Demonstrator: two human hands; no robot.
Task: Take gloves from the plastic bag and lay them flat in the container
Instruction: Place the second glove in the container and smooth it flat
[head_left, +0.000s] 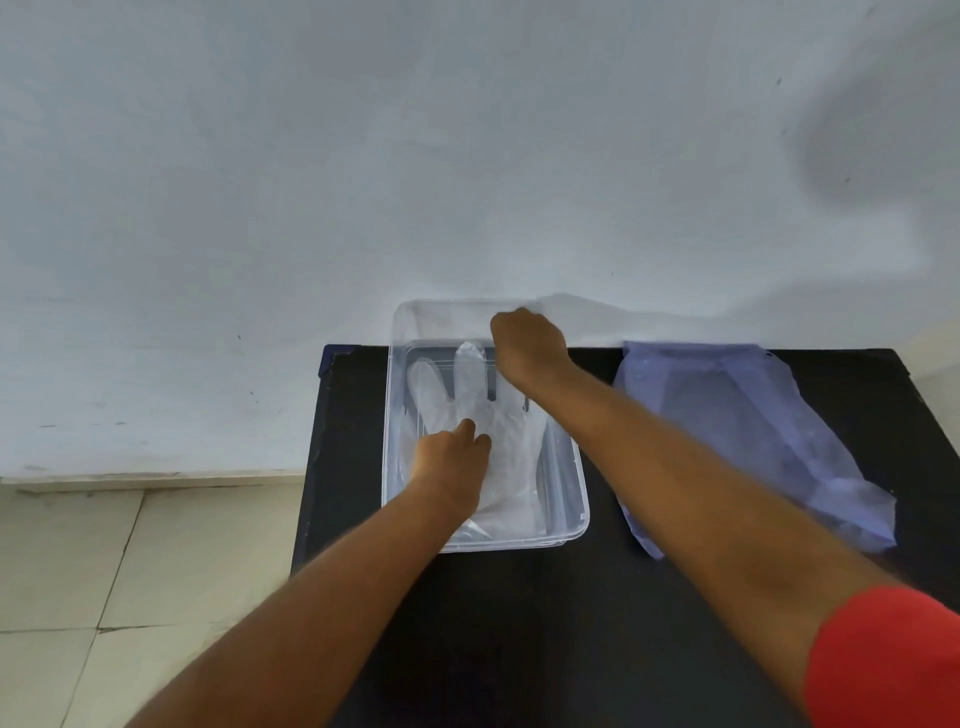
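Head view, container: I see the clear container (577, 467) on the dark desk (519, 623), its far end against the wall.
Glove: one thin clear glove (501, 415) lies inside the container, cuff toward the near wall and fingers toward the far wall. I judge it nearly flat.
Left hand: the left hand (452, 462) rests on the glove's palm in the container's near half, fingers laid forward and pressing down. I think this pins the film so it cannot slide.
Right hand: the right hand (527, 345) sits at the container's far end over the glove's fingertips, curled with knuckles up. Its fingers are hidden, so I cannot tell whether it pinches a glove finger. I judge it is there to straighten them.
Plastic bag: the bluish plastic bag (753, 441) lies on the desk right of the container and apart from it, handy for the next glove.
Risk: the film looks light, and a quick lift may drag it out of flat.
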